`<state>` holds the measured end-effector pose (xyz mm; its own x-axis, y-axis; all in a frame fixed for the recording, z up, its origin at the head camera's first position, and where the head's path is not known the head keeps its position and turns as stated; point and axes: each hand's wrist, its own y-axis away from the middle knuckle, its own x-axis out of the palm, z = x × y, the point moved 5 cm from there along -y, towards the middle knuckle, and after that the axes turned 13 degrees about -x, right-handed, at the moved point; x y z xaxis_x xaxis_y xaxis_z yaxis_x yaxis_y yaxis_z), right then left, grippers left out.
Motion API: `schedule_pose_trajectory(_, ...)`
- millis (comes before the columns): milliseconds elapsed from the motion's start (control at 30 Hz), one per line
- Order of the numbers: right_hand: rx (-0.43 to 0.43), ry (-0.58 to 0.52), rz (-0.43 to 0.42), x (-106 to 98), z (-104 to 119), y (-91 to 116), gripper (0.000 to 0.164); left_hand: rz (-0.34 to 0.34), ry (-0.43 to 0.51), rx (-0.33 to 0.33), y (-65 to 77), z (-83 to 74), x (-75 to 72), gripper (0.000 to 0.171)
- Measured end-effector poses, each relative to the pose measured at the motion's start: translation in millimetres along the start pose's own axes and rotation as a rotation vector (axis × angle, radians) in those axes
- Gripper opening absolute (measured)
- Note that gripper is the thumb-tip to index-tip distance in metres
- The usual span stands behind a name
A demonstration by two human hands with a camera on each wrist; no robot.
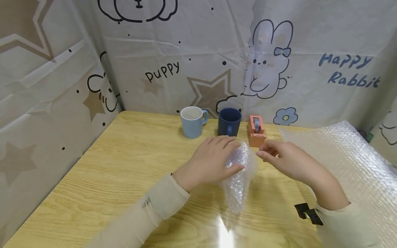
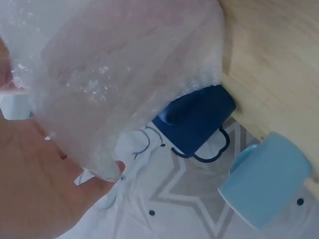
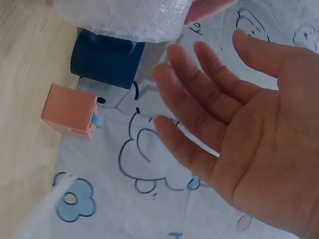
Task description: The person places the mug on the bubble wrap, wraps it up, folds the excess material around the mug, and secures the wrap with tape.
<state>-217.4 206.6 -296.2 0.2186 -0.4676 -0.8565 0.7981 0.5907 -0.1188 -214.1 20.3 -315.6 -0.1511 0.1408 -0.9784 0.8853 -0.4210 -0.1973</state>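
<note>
The bubble-wrap bundle [image 1: 237,187] looks folded but not visibly sealed, the left hand [image 1: 212,160] grasping it lightly, the right hand [image 1: 289,161] loose-fingered, empty beside it

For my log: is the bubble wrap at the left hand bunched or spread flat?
Bunched: in the head view, the bubble wrap is a narrow, crinkled bundle at the left hand, not a flat sheet.

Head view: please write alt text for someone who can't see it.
A person's left hand touches a bubble-wrap bundle at a wooden table, the right hand just beside it. Behind stand a light blue mug, a dark blue mug and an orange tape dispenser; a bubble-wrap sheet lies at right.
</note>
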Motion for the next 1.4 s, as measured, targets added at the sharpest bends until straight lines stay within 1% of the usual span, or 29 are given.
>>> schedule_pose_trajectory(133, 0.012, -0.047, -0.100, -3, -8, 4, 0.033, 0.104, -0.031, -0.068, -10.1, 1.4, 0.0, 0.079)
schedule_pose_trajectory(200, 0.022, -0.050, -0.135, -5, -11, 6, 0.033, 0.148, -0.041, -0.109, -14.1, 0.8, 0.9, 0.086)
schedule_pose_trajectory(267, 0.031, -0.047, -0.150, -6, -14, 8, 0.034, 0.202, -0.041, -0.140, -17.3, -1.3, 3.1, 0.093)
schedule_pose_trajectory(400, 0.038, -0.049, -0.141, -5, -15, 10, 0.034, 0.307, -0.016, -0.200, -21.0, -5.8, 8.7, 0.101)
schedule_pose_trajectory(500, 0.039, -0.053, -0.137, -4, -16, 11, 0.034, 0.348, -0.009, -0.235, -24.2, -9.4, 11.5, 0.099)
schedule_pose_trajectory(567, 0.033, -0.061, -0.141, -3, -16, 10, 0.034, 0.348, -0.018, -0.241, -25.7, -10.5, 11.6, 0.093)
schedule_pose_trajectory(667, 0.016, -0.067, -0.145, 0, -15, 7, 0.033, 0.326, -0.017, -0.236, -26.3, -10.6, 10.9, 0.082)
schedule_pose_trajectory(733, 0.005, -0.055, -0.144, 2, -15, 6, 0.031, 0.311, -0.015, -0.235, -25.5, -9.7, 11.2, 0.079)
schedule_pose_trajectory(867, -0.005, -0.025, -0.137, 5, -15, 7, 0.028, 0.295, 0.000, -0.236, -23.0, -8.1, 12.7, 0.083)
schedule_pose_trajectory(1067, -0.007, -0.008, -0.138, 6, -18, 8, 0.029, 0.255, 0.020, -0.206, -16.6, -2.5, 12.5, 0.089)
schedule_pose_trajectory(1233, -0.015, 0.004, -0.134, 7, -20, 8, 0.028, 0.192, 0.022, -0.184, -5.3, 11.3, 6.8, 0.087)
schedule_pose_trajectory(1333, -0.011, 0.007, -0.127, 7, -21, 7, 0.030, 0.158, 0.008, -0.180, 2.3, 25.1, 2.8, 0.086)
schedule_pose_trajectory(1400, -0.013, 0.007, -0.123, 7, -22, 7, 0.032, 0.146, 0.002, -0.192, 6.0, 36.9, 0.2, 0.085)
